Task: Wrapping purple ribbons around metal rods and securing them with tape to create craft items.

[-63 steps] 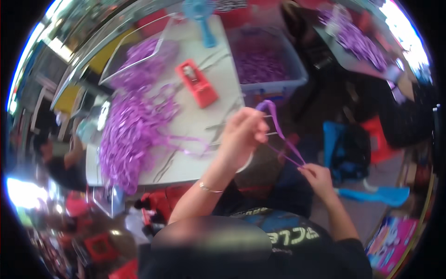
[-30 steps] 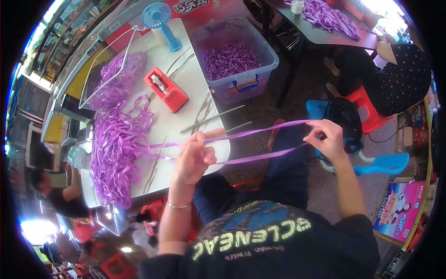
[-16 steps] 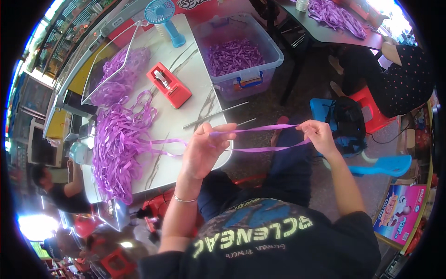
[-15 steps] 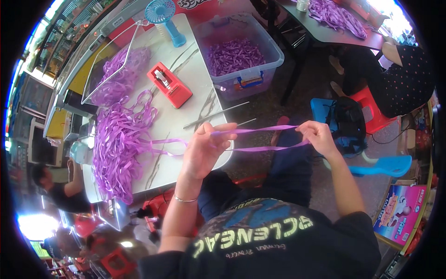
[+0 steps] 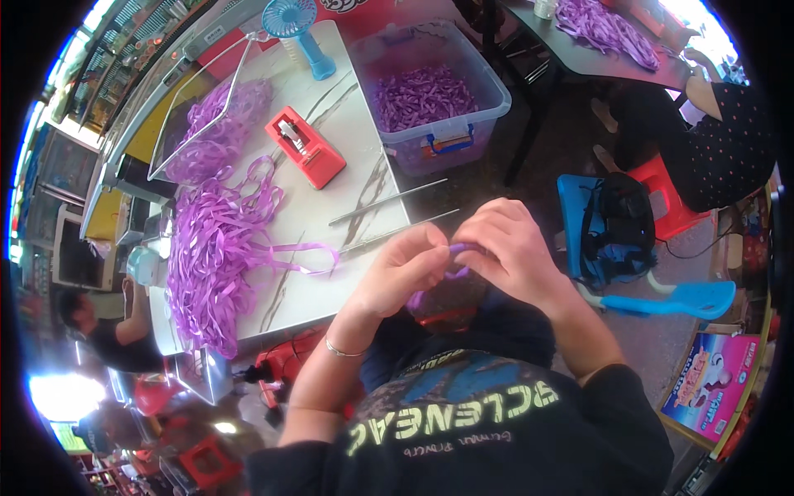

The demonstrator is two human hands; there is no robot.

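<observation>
Close together in front of my body, my left hand (image 5: 411, 269) and my right hand (image 5: 511, 250) both grip a purple ribbon (image 5: 459, 248). The fingers of each are pinched, and part of the ribbon is hidden between them. A short bit of it hangs below my left fingers. To the left, a large tangled pile of purple ribbon (image 5: 211, 264) lies on the marble-patterned table (image 5: 310, 302). From that pile a loose loop stretches toward my left wrist. Two thin metal rods (image 5: 389, 202) stick out past the table's edge beside my hands.
A red tape dispenser (image 5: 306, 149) and a blue fan (image 5: 302, 37) stand on the table. Beyond its right edge sits a clear plastic bin (image 5: 488, 107) of purple pieces. Right are a blue stool with a black bag (image 5: 616, 227) and a seated person (image 5: 703, 157).
My hands have come together from wide apart. The ribbon stretched between them is now gathered into a small bunch at my fingertips.
</observation>
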